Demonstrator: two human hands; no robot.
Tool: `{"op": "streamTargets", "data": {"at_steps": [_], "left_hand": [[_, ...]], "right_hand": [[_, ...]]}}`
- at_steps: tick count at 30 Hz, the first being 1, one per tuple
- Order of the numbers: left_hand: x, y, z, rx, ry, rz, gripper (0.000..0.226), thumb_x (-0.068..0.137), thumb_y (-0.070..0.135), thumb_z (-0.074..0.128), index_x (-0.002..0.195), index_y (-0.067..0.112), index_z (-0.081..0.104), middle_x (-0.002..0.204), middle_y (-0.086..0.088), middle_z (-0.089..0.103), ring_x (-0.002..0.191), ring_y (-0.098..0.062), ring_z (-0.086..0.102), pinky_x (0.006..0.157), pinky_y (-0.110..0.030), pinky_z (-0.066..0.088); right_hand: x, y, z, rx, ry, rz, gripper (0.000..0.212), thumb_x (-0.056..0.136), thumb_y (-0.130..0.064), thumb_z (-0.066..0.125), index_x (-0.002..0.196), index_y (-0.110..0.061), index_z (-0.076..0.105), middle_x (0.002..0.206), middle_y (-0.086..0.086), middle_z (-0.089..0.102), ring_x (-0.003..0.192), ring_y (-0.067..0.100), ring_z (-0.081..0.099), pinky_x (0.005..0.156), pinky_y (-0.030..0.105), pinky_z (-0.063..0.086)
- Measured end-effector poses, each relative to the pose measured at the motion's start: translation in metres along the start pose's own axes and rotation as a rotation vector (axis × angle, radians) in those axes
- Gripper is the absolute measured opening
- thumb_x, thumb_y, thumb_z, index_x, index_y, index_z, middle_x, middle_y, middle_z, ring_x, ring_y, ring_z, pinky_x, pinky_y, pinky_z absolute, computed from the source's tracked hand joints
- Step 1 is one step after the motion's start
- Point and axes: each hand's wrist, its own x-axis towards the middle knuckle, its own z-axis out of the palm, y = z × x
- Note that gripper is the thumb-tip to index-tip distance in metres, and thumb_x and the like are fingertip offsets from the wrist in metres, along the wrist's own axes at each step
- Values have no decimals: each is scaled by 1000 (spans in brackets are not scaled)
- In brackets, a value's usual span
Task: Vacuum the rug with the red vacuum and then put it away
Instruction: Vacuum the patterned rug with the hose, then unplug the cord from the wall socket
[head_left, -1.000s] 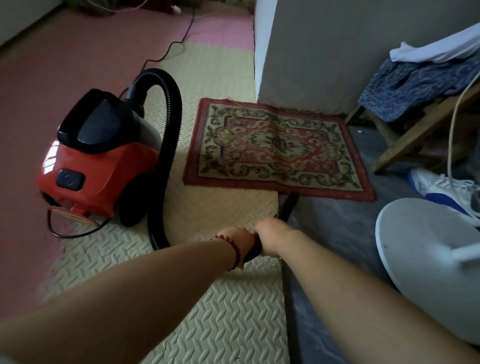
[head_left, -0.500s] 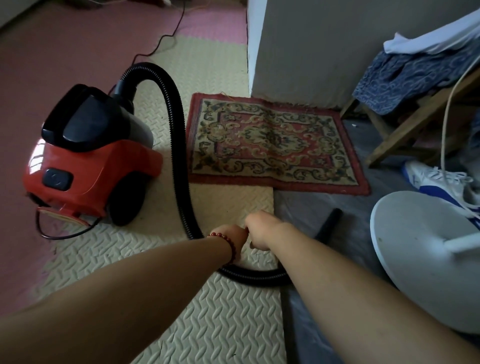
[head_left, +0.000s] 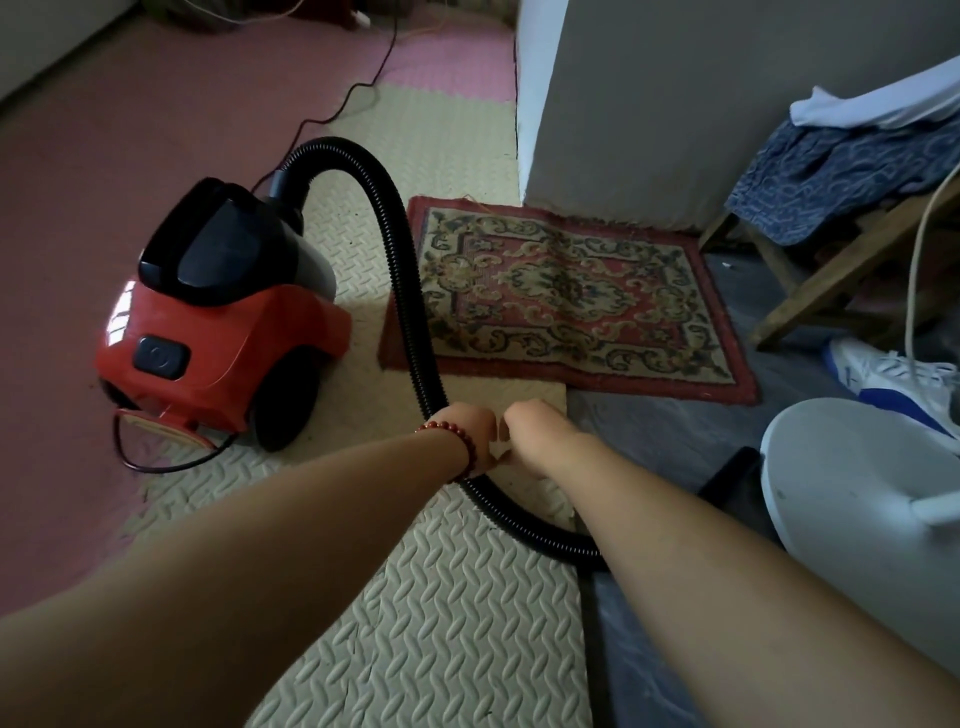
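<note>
So the red vacuum (head_left: 223, 332) sits on the floor at the left, half on the cream foam mat (head_left: 441, 623) and half on the pink flooring (head_left: 104, 182). Its dark top cover is down, so I can't see what's inside the canister. The power cord (head_left: 353, 98) trails off behind it toward the far wall.

The black hose (head_left: 400, 260) comes out of the top, arches up and over, and runs down along the left edge of the rug (head_left: 566, 296). From there it goes straight into the left hand (head_left: 462, 431). That hand, the one with a red bead bracelet (head_left: 470, 449) on the wrist, is wrapped around the hose. The hose comes out below the wrist, curves across the mat and ducks under the right forearm.

The right hand (head_left: 535, 431) is just beside the left one, balled up with the knuckles toward the camera. The fingers are tucked out of sight, so I honestly can't tell if it's holding anything.

The rug lies flat against the wall corner (head_left: 524, 130), part on the mat and part on the grey floor (head_left: 670, 431). A dark blocky piece (head_left: 730, 478) pokes out past the right forearm, right next to a round white fan base (head_left: 857, 493). I can't tell if it's joined to the hose.

On the far right a wooden chair (head_left: 831, 275) holds a heap of blue patterned cloth (head_left: 841, 171) with something white (head_left: 872, 106) on top. A white and blue sneaker (head_left: 893, 379) sits below it.
</note>
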Motion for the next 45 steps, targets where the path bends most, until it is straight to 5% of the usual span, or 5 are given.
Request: {"op": "streamTargets", "data": {"at_steps": [10,20,32,38,45], "left_hand": [[-9,-22,-44,-547,135,-123,39,82,26,67,118,12,61,117,-7,62,110,-23,57,97,-32,46],[-38,-32,-121,-880,359,-154,13,81,15,67,91,17,59,87,2,64,79,-12,59,74,-27,52],[-180,6,-322,-1100,304,-168,25,81,20,70,104,12,63,83,3,59,69,-6,55,51,-8,42],[-269,30,-457,-1275,235,-187,41,77,25,76,113,13,60,110,-4,65,90,-11,59,68,-18,47],[-372,47,-604,-1286,291,-134,25,82,23,70,103,15,61,92,4,64,82,-6,60,68,-18,45]], "right_hand": [[3,-22,-17,630,248,198,7,86,-15,60,82,-19,63,82,0,58,83,19,55,66,23,38],[-28,-63,-100,1062,376,233,13,80,-15,68,88,-24,62,99,2,67,86,19,62,75,29,53],[-177,-131,-287,1202,417,255,27,81,-22,72,103,-16,58,87,-8,56,78,10,55,64,20,42],[-261,-173,-418,1174,513,227,23,81,-20,70,102,-19,61,99,-5,60,77,6,57,63,19,47],[-360,-233,-547,1236,557,166,14,84,-18,68,97,-20,61,92,-6,61,74,-1,54,57,14,42]]}}
